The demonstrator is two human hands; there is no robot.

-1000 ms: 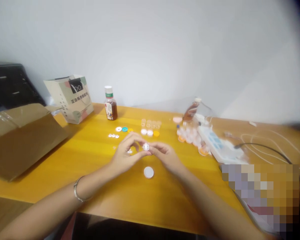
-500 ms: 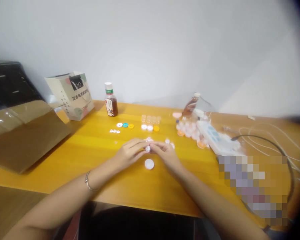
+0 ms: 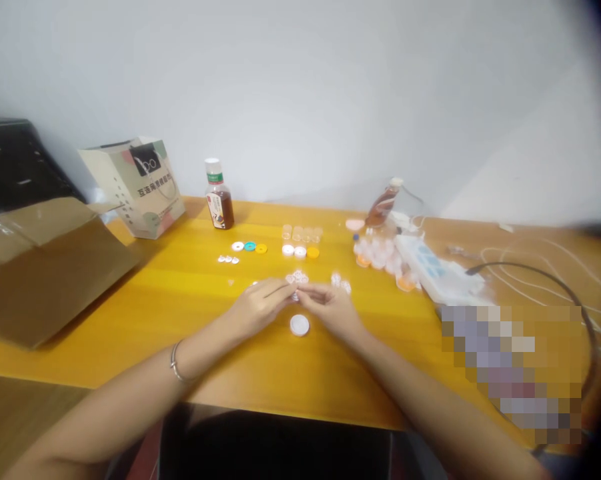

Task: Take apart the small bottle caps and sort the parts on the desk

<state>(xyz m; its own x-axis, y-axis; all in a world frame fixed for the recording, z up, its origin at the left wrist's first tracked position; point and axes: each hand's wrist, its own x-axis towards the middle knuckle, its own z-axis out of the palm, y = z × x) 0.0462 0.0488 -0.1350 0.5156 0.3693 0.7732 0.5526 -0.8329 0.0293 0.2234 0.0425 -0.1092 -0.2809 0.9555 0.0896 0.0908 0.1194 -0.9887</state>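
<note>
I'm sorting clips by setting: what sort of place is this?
Indoors, perhaps a home or office workspace: a table by a wall, with a paper bag and cables on it.

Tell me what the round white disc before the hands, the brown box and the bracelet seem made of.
Round white disc: probably plastic, smooth-looking; evenly pale with a lighter rim.
Brown box: likely cardboard, dull; flat tan panel with shiny tape-like strips.
Bracelet: apparently metal, polished; silvery glints.

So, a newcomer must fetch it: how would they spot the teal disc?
Find the upright bottle on the table. Nearer the viewer and slightly right, three discs lie in a row. The teal disc is the middle one, between white and yellow.
</note>
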